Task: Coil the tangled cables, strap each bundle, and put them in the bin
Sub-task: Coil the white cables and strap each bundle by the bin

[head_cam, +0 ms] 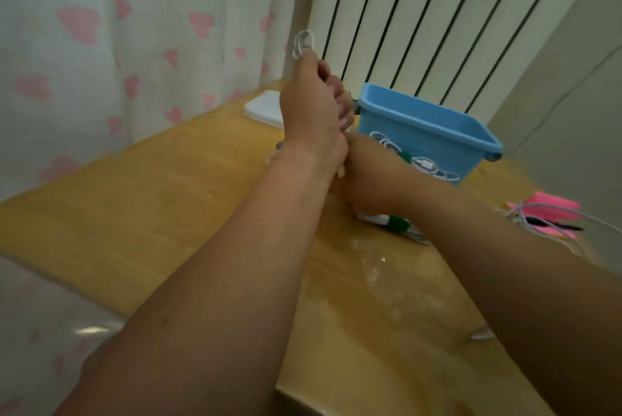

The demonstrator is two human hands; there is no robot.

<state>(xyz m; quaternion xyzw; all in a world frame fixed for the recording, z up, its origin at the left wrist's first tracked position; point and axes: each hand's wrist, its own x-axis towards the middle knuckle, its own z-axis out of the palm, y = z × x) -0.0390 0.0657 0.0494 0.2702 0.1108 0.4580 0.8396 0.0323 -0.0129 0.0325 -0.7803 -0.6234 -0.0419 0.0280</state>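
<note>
Head view. The left hand is raised above the wooden table, its fingers curled round a white cable coil whose loops project above the fist. The right hand sits low, just behind the left wrist; its fingers are hidden, so the grip cannot be determined. A green-strapped bundle lies on the table under the right wrist. The blue bin stands just beyond. A second bundle shows against its near wall; whether it is inside cannot be told.
</note>
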